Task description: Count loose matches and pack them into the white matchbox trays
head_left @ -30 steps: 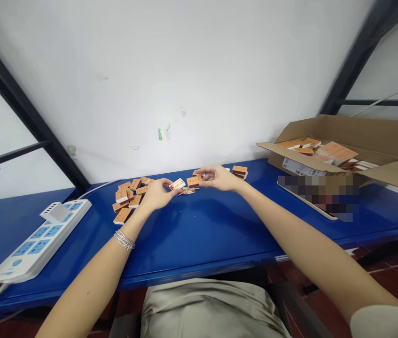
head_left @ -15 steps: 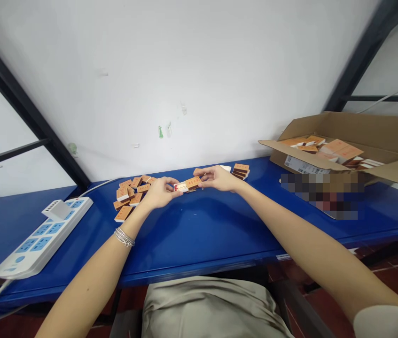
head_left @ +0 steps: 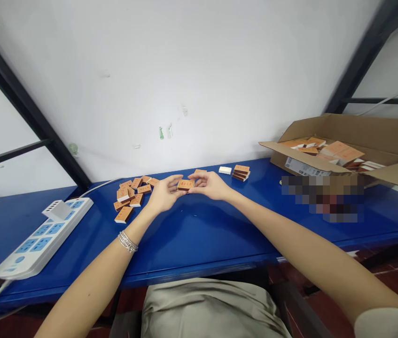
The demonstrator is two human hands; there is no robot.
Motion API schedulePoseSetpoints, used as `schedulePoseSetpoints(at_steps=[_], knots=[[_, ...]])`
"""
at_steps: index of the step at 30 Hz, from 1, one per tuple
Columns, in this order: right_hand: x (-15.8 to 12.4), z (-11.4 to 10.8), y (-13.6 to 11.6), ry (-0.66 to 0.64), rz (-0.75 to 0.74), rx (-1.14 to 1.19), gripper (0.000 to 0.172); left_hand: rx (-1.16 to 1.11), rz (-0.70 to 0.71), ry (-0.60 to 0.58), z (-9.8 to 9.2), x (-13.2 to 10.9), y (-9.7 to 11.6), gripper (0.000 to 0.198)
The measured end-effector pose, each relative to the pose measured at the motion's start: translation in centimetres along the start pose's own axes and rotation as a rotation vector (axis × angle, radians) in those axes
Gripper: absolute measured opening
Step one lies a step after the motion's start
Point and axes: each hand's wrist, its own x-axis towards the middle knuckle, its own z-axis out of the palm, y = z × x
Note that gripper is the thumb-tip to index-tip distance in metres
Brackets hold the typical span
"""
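Observation:
Both hands meet over the middle of the blue table (head_left: 199,234) and pinch one small orange matchbox (head_left: 185,184) between them. My left hand (head_left: 165,192) grips its left end with curled fingers; a silver bracelet sits on that wrist. My right hand (head_left: 210,184) holds its right end. The box looks closed. A loose heap of several orange matchboxes (head_left: 131,195) lies just left of my left hand. A short stack of matchboxes (head_left: 241,172) and a small white inner tray (head_left: 224,170) lie behind my right hand.
An open cardboard carton (head_left: 347,150) with more orange boxes stands at the right. A white power strip (head_left: 42,237) with blue sockets lies at the left edge, its cable hanging off the front. A white wall and black frame bars stand behind.
The white inner tray that stuck out of the orange sleeve has slid in, so the box is now closed. Both hands have drawn together and slightly toward me.

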Motion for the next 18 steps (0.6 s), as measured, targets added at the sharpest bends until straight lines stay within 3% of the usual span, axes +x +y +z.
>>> schedulePoseSetpoints(at_steps=[6,9,11,14,18], knots=[[-0.5,0.8,-0.1,0.074,-0.045,-0.249,0.058,-0.081,0.012,-0.089,0.3,-0.1,-0.4,0.078],[-0.5,0.9,-0.4,0.055,-0.062,-0.309,0.057,-0.034,0.009,-0.147,0.3,-0.2,-0.5,0.079],[-0.2,0.3,-0.6,0.053,-0.048,-0.346,0.052,0.08,0.02,-0.121,0.3,-0.3,-0.4,0.08],[0.5,-2.6,-1.0,0.152,-0.014,-0.457,0.049,0.382,0.078,-0.015,0.6,-0.6,0.0,0.068],[0.4,-9.5,-1.2,0.389,0.109,-0.619,0.042,0.584,0.141,-0.015,1.0,-1.3,1.0,0.045]])
